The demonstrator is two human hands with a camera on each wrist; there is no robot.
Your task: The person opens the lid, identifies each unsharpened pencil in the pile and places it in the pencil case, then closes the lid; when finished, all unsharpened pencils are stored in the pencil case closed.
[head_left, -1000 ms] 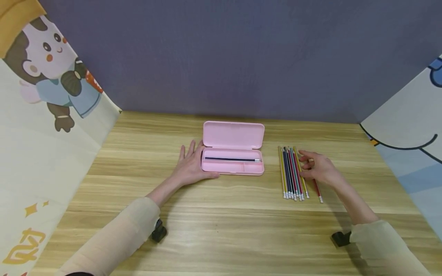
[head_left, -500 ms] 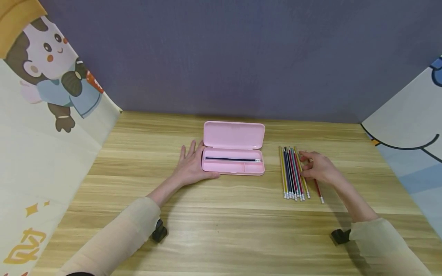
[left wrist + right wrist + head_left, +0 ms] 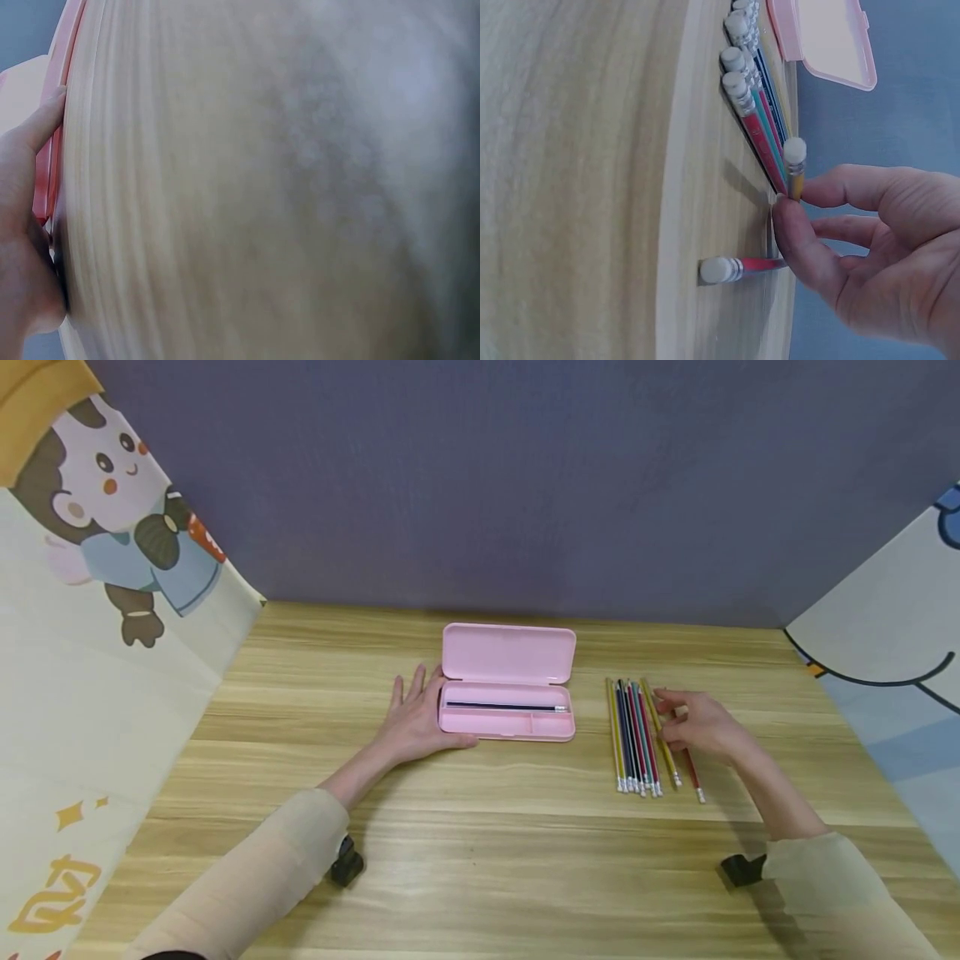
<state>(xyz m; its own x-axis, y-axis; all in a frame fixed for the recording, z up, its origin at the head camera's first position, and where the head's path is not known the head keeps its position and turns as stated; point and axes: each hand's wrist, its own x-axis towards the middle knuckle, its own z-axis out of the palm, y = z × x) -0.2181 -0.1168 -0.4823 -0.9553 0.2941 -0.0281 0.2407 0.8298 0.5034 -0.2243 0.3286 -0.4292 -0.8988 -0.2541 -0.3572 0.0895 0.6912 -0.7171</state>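
A pink pencil case (image 3: 491, 724) lies with its lid back on the table, a dark pencil (image 3: 502, 707) in its rear compartment. My left hand (image 3: 416, 727) rests against the case's left end, fingers spread; its thumb lies along the front edge, as the left wrist view shows. My right hand (image 3: 701, 724) pinches a yellow pencil (image 3: 667, 752) between thumb and fingers. In the right wrist view, its white eraser end (image 3: 796, 150) points at the camera, tilted off the table. A red pencil (image 3: 693, 772) lies partly hidden under that hand.
Left of the right hand, several pencils (image 3: 633, 743) in yellow, dark, red and teal lie side by side, eraser ends toward me. The wooden table (image 3: 480, 843) meets a grey-blue panel (image 3: 480, 493) at the back. Printed cartoon walls (image 3: 150, 710) flank both sides.
My right hand has drawn the yellow pencil slightly rightward, away from the row, opening a gap beside the red one. My left hand and the case have stayed put.
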